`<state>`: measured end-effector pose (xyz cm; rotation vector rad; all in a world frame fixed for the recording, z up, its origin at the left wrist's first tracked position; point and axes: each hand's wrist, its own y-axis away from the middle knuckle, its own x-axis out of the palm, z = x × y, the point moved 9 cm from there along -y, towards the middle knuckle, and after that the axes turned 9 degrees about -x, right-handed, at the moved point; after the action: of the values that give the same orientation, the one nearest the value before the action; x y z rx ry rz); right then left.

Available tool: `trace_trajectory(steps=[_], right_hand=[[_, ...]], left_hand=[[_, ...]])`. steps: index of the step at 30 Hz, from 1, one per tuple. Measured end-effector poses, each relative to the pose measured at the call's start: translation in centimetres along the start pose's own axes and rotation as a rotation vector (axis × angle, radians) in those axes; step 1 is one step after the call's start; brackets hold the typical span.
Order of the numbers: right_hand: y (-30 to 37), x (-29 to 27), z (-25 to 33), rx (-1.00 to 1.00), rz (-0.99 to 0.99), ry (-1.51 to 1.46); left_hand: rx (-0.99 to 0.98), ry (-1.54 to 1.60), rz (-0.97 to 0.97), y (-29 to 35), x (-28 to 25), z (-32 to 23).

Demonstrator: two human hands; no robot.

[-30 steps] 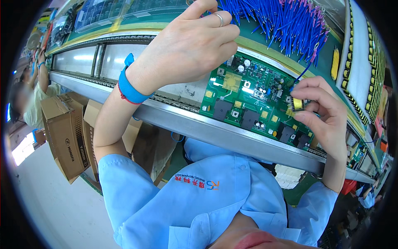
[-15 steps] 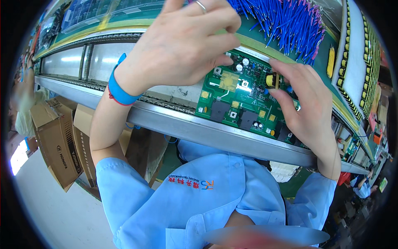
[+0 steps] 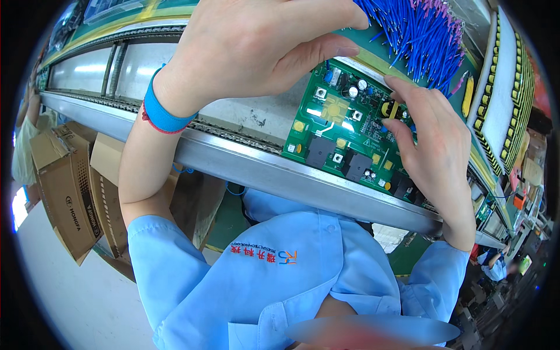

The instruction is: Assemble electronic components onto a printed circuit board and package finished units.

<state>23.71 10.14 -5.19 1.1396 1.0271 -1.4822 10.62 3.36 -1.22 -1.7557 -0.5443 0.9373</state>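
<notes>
A green circuit board [image 3: 318,129] lies across the rails of the conveyor, carrying black blocks, white-topped capacitors and small yellow parts. My right hand [image 3: 434,131] is bent over its far right part. Thumb and fingers close around a small yellow-wrapped transformer [image 3: 389,109] standing on the board; the fingers partly cover it. My left hand [image 3: 256,49], with a blue band on its wrist, hovers above the board's far left corner. Its thumb and index finger are apart, with nothing visible between them. The top edge cuts off its other fingers.
Beyond the board lies a bundle of blue wires [image 3: 411,44] with pink ends. At the right, white foam strips [image 3: 504,87] hold rows of yellow-and-black parts near a yellow tool handle [image 3: 468,96]. The metal conveyor rail [image 3: 251,166] runs before me; cardboard boxes [image 3: 67,192] stand at left.
My left hand has lifted away from the board, and its thumb has straightened. The right hand stays around the transformer. The whole view has shifted slightly.
</notes>
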Motion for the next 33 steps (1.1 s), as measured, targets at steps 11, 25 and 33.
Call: trace_trajectory(steps=[11,25,33], right_hand=[[-0.1,0.0,0.3,0.007,0.012,0.019],[-0.1,-1.7,2.7,-0.132,-0.116,-0.062],[-1.8,2.8,10.2,-0.395,-0.101,-0.047]], left_hand=[[-0.026,-0.003,0.002,0.1,-0.1,0.4],[-0.071,0.019,-0.011,-0.4,-2.1,0.2],[-0.136,-0.391,0.365,-1.7,-1.3,1.4]])
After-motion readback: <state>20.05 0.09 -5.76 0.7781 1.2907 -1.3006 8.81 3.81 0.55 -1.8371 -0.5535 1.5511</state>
